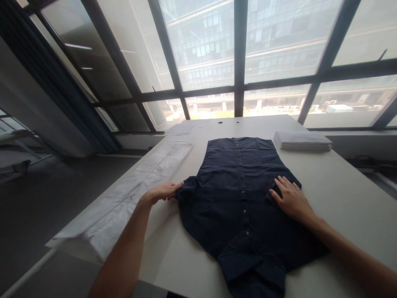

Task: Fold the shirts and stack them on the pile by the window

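A: How far had the work come?

B: The shirt [223, 203] lay front side up, in the middle of the tabletop [344, 198]. Its far end, toward twelve o'clock, was spread nearly flat; that part appeared done. The bunched edge at nine o'clock and the overlapping layers at six had not been smoothed, and seemed to be what was left.

A: And the hands?

B: The left hand [164, 191] pinched the edge at nine o'clock. The right hand [293, 200] rested at three, fingers extended over the cloth; whether its thumb caught a fold could not be told.

A: Which materials were shown?

B: The shirt was dark navy, matt and thin-looking, with shallow cross creases and small round buttons [245, 211] down the middle. At ten o'clock lay a long white sheet [124, 198], wrinkled and faintly glossy, its exact material unclear. At one o'clock sat a white stack [302, 141], flat, layered and squared at the edges. The tabletop was smooth and pale.
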A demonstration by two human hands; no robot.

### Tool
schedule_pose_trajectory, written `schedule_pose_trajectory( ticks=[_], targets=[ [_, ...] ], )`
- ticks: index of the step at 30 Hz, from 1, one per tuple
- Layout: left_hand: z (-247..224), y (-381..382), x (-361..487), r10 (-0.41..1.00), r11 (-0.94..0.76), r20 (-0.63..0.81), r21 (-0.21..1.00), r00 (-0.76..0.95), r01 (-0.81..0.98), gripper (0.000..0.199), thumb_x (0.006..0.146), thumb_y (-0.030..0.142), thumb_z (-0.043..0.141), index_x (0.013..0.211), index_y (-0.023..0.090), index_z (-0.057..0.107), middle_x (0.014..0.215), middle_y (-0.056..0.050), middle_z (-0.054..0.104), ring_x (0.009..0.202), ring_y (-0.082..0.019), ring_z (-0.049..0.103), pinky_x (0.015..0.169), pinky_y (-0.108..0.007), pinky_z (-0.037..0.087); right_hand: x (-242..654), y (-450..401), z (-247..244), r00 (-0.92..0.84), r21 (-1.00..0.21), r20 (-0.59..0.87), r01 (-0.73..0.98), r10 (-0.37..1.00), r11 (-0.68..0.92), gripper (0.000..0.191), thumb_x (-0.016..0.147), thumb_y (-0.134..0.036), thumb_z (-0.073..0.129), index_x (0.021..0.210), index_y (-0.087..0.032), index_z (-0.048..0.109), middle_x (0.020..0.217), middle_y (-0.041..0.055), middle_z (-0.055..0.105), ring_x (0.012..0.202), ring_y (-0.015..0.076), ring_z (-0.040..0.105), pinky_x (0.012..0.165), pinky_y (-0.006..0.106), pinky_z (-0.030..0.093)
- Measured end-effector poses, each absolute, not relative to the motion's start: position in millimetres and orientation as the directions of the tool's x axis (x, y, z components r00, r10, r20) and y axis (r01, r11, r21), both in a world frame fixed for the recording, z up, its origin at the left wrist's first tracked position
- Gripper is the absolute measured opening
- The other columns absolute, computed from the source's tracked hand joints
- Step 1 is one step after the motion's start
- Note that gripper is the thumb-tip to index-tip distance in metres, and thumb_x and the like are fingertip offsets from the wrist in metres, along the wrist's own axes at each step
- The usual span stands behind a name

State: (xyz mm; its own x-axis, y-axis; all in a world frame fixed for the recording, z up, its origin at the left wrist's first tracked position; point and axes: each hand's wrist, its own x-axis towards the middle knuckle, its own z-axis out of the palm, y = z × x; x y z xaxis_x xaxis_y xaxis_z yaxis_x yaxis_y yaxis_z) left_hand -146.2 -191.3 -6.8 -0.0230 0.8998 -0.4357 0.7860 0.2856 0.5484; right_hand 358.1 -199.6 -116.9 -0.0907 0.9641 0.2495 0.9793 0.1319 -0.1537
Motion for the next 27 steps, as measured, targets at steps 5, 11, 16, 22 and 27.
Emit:
schedule_pose_trajectory(
  ticks=[5,11,16,22,27],
  targets=[
    [7.4,-201.0,-137.5,0.895,0.181,-0.382,0.782,0.229,0.597,0.062,0.083,0.075,0.054,0.104,0.02,0.073,0.115,-0.011,0.072,0.093,-0.025,0.069,0.07,-0.028,0.052,359.7,-198.2,-118.6,-0.099,-0.163,0.254,0.976,0.962,0.143,0.066,0.099,-0.052,0.034,0.147,-0.01,0.05,0.157,0.0154,0.043,0.149,0.0297,0.032,0.121,0.051,0.025],
    [10.9,-203.1,-109.0,0.894,-0.135,-0.062,0.907,0.444,0.399,0.049,0.094,0.057,0.058,0.126,0.022,0.068,0.135,-0.012,0.064,0.115,-0.029,0.065,0.094,-0.038,0.053,359.0,-197.9,-118.1,-0.097,-0.152,0.249,0.979,0.964,0.138,0.067,0.099,-0.052,0.033,0.147,-0.009,0.05,0.158,0.0157,0.041,0.148,0.0302,0.033,0.121,0.05,0.025],
    [-17.3,-192.2,-82.6,0.944,-0.273,0.138,0.839,0.301,0.471,0.041,0.096,0.048,0.054,0.117,0.017,0.069,0.12,-0.013,0.071,0.105,-0.028,0.069,0.091,-0.041,0.056,358.2,-198.6,-116.0,-0.092,-0.138,0.244,0.982,0.966,0.128,0.067,0.099,-0.052,0.033,0.148,-0.009,0.049,0.158,0.0152,0.041,0.148,0.0298,0.033,0.121,0.05,0.025],
    [-57.9,-189.5,-47.9,0.885,-0.463,0.304,0.478,0.354,0.746,0.039,0.101,0.038,0.043,0.128,0.022,0.067,0.14,-0.007,0.061,0.133,-0.025,0.053,0.117,-0.041,0.039,357.5,-198.4,-114.9,-0.084,-0.154,0.235,0.98,0.968,0.122,0.066,0.099,-0.051,0.034,0.148,-0.009,0.049,0.158,0.0142,0.041,0.149,0.0291,0.032,0.121,0.05,0.025],
    [-71.0,-197.6,-31.1,0.858,-0.513,0.093,0.194,0.505,0.836,0.068,0.1,0.058,0.045,0.158,0.025,0.034,0.166,-0.006,0.025,0.154,-0.033,0.017,0.123,-0.057,0.018,357.4,-198.4,-114.5,-0.081,-0.173,0.24,0.977,0.967,0.125,0.065,0.099,-0.051,0.036,0.148,-0.009,0.049,0.158,0.015,0.041,0.149,0.0293,0.032,0.122,0.05,0.024]
  ],
)
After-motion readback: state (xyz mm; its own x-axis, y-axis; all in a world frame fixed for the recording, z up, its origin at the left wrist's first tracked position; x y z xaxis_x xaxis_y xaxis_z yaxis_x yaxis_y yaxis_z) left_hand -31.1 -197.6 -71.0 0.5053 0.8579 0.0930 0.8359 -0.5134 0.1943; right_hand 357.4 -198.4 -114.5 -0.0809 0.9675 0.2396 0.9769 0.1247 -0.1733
